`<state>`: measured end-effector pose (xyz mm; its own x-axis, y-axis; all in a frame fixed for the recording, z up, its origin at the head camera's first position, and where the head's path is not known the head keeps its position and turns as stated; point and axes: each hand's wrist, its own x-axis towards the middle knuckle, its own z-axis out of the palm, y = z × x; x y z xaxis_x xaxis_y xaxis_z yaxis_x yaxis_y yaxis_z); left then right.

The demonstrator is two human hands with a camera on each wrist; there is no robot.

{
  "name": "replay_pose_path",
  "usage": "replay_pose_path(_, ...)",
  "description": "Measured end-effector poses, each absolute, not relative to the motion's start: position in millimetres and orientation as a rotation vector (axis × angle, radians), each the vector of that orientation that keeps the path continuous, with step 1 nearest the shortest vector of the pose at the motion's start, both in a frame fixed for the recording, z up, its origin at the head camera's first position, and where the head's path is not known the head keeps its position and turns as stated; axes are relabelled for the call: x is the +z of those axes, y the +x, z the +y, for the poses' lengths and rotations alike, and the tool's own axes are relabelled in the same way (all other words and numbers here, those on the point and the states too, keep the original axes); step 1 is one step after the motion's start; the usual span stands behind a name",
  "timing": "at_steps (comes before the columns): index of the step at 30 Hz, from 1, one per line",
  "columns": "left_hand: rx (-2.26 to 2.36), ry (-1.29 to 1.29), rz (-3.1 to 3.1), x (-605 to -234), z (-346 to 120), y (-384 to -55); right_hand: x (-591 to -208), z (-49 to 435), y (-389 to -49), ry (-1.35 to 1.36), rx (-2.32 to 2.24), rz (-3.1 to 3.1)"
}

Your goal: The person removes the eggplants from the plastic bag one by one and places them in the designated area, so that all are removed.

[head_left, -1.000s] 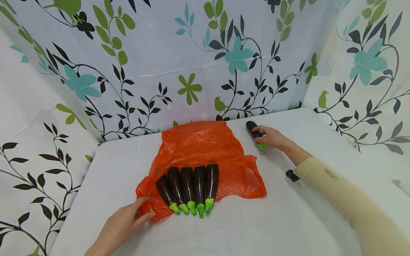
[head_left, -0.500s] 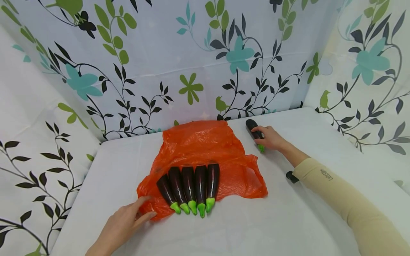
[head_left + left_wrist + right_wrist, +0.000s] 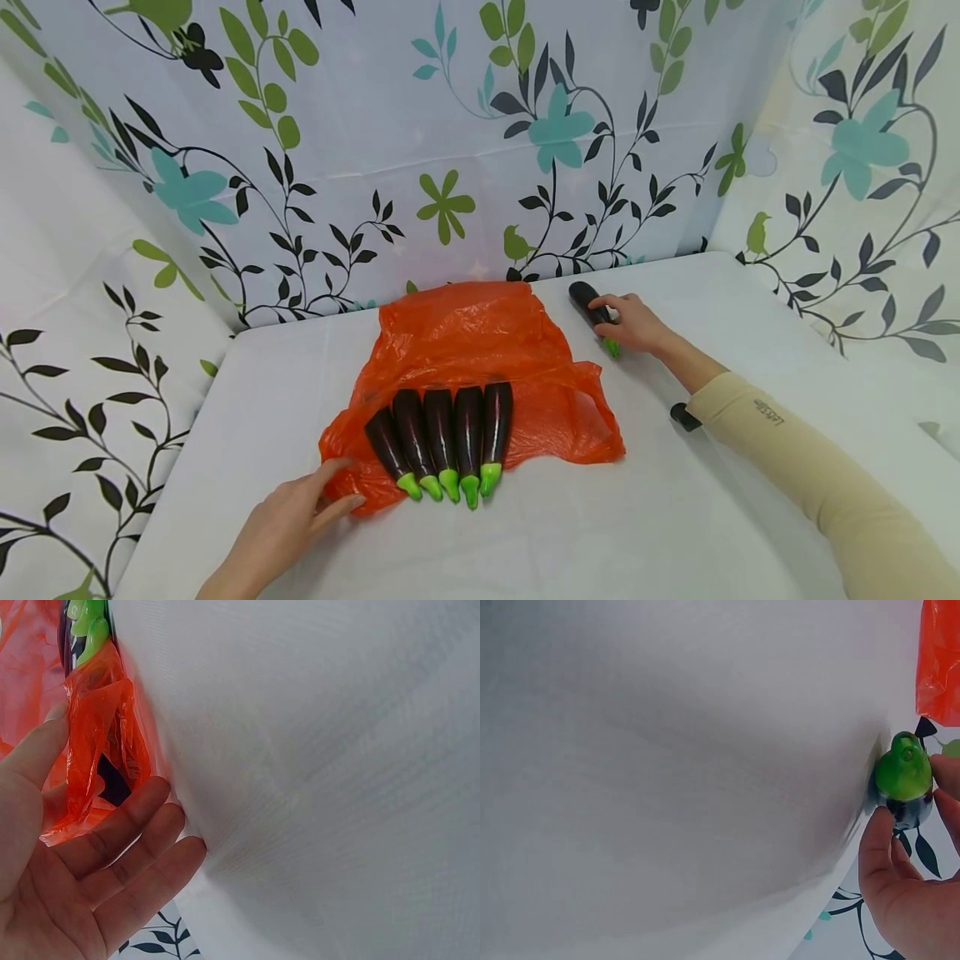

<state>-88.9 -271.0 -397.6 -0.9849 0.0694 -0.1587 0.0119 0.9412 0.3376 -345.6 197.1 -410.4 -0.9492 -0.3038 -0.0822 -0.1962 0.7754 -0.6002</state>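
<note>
I'm in what may be a makeshift studio: leaf-printed curtains (image 3: 465,125) screen my plain white tabletop (image 3: 585,533) on three sides.

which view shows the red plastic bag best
The head view: the red plastic bag shows there nearly whole, spread on the white table. The left wrist view gives only part of it, close up at the left hand; the right wrist view, just a piece at the upper right edge.

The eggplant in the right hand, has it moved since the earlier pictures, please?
Yes, slightly: in the head view, the dark end of the eggplant has swung a little left, judged against the green bird printed on the curtain.
</note>
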Motion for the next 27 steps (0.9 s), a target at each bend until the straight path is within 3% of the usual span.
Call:
replay_pose_path(17, 0.521, 0.051, 2.924, -400.0, -271.4, -89.4, -407.2, 196.2, -342.5, -0.382, -1.005, 2.761)
replay_pose_path(27, 0.518, 0.056, 2.938, -399.5, -271.5, -88.5, -382.6, 192.6, -326.3, -0.294, -1.153, 2.777)
